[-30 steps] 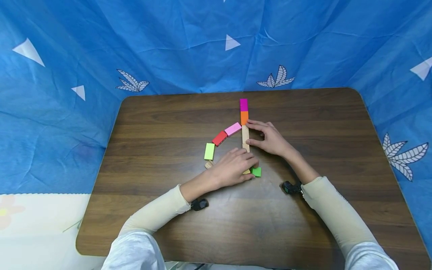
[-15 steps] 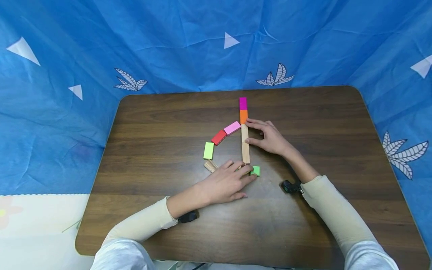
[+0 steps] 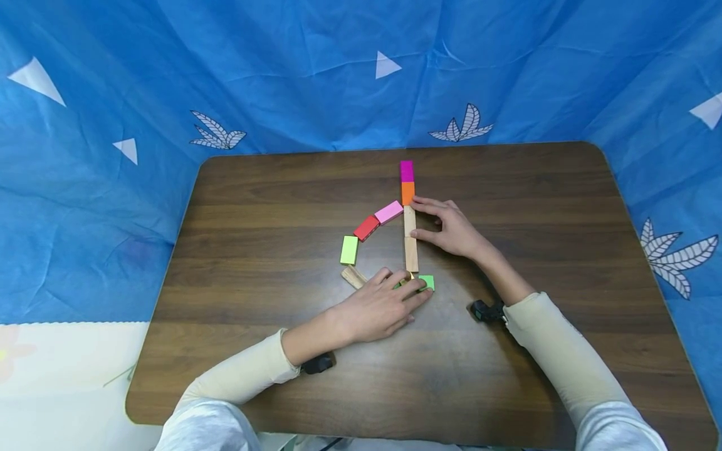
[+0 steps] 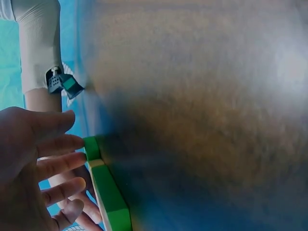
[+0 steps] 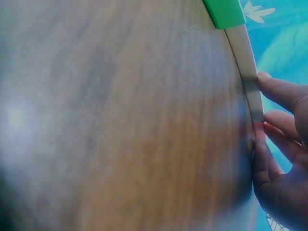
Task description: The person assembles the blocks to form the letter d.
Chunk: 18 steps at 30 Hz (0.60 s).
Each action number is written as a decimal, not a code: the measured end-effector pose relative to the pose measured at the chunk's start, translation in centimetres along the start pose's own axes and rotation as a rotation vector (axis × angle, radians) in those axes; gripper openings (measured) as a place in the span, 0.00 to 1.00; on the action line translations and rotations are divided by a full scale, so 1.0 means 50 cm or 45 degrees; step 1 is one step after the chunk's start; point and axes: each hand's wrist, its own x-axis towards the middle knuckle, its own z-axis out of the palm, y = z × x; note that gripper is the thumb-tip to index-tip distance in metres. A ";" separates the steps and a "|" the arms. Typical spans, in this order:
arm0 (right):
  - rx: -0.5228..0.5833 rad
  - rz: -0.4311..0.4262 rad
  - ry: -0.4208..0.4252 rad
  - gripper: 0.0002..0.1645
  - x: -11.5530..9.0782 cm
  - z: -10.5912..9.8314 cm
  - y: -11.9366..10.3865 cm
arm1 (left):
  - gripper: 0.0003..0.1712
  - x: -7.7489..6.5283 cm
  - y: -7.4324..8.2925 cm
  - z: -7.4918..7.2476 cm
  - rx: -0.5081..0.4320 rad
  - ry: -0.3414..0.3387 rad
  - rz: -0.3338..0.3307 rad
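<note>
Small blocks lie end to end on the table. My right hand [image 3: 451,228] rests with thumb and fingertips along the right side of a straight column: a magenta block [image 3: 407,171], an orange block [image 3: 408,194], then an upper plain wooden block [image 3: 410,220] and a lower one [image 3: 411,254]. Lower down, my left hand [image 3: 375,310] spreads its fingers over the column's foot, fingertips at a green block [image 3: 427,282]. A longer green-faced block [image 4: 111,202] shows beside those fingers in the left wrist view. From above, the left hand partly covers the blocks there.
Left of the column, a pink block [image 3: 389,213], a red block [image 3: 366,228], a lime block [image 3: 349,250] and a plain wooden piece [image 3: 353,277] curve down toward the left hand. The brown table [image 3: 271,213] meets a blue curtain [image 3: 316,75] at the back.
My left hand has drawn back toward the body and its fingers have spread, uncovering the lower wooden block and more of the piece at lower left. The right hand has stayed put.
</note>
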 end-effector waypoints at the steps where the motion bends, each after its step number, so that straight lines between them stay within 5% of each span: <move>1: -0.003 -0.001 0.001 0.41 0.000 -0.001 0.000 | 0.37 0.000 0.001 0.001 -0.005 -0.006 -0.004; 18: 0.009 -0.010 0.009 0.40 -0.001 -0.002 0.000 | 0.44 -0.005 0.004 0.013 -0.014 0.010 -0.069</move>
